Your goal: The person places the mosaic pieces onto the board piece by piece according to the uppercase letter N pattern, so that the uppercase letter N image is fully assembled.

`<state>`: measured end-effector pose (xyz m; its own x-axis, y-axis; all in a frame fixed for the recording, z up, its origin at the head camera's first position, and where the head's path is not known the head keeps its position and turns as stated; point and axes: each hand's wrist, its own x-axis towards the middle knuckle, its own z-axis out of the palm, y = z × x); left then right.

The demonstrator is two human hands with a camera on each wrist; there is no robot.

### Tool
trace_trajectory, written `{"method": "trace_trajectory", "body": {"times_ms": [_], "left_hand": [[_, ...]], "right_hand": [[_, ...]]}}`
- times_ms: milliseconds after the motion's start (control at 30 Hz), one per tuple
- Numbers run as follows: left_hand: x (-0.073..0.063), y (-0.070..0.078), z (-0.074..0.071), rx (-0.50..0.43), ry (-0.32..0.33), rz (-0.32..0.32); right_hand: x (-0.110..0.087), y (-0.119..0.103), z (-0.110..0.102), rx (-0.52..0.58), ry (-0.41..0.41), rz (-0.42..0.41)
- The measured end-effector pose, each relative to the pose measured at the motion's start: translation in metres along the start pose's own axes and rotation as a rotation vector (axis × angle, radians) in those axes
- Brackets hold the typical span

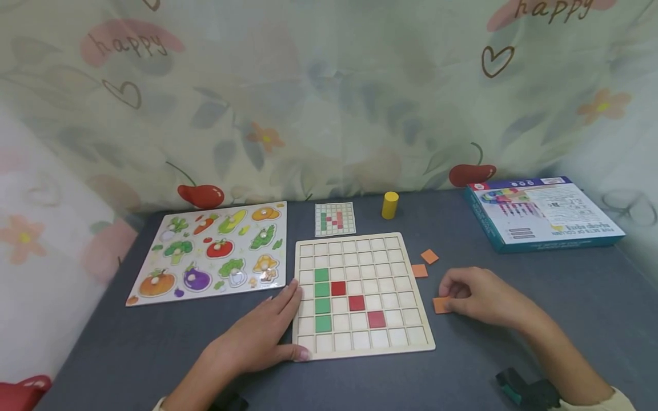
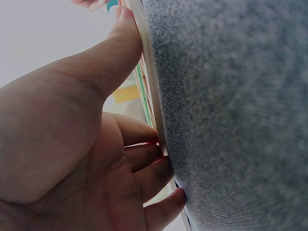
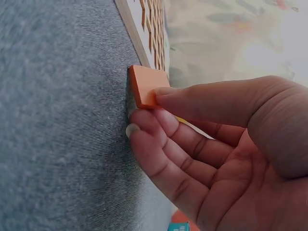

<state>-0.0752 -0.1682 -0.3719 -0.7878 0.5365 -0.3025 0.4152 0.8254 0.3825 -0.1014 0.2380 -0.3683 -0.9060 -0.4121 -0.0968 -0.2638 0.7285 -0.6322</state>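
Note:
A wooden grid board (image 1: 362,341) lies flat with a column of several green tiles (image 1: 323,306) and three red tiles (image 1: 356,303) set in a diagonal. Along its left edge rests my left hand (image 1: 259,334), fingers and thumb extended against the rim. The left wrist view shows that hand's fingertips (image 2: 163,168) touching the board's side. To the right of the board, my right hand (image 1: 480,297) pinches an orange square tile (image 3: 147,85) between thumb and fingers, just above or on the tabletop. Two more orange tiles (image 1: 429,256) lie near the board's right edge.
Behind the board lies a small pattern card (image 1: 335,219) with a coloured grid. A yellow cylinder (image 1: 389,205) stands beside it. At left is a vegetable picture board (image 1: 205,268); a flat game box (image 1: 545,214) lies at the back right. A patterned cloth (image 1: 329,103) hangs behind.

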Motion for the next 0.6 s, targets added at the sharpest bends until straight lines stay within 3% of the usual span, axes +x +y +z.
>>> {"method": "trace_trajectory", "body": {"times_ms": [367,600], "left_hand": [[0.000,0.000,0.000,0.000,0.004,0.003],[-0.001,0.000,0.000,-0.003,0.014,0.008]], "right_hand": [[0.006,-0.009,-0.004,0.095,-0.004,0.001],[0.018,-0.015,-0.001,0.266,-0.042,-0.003]]}}
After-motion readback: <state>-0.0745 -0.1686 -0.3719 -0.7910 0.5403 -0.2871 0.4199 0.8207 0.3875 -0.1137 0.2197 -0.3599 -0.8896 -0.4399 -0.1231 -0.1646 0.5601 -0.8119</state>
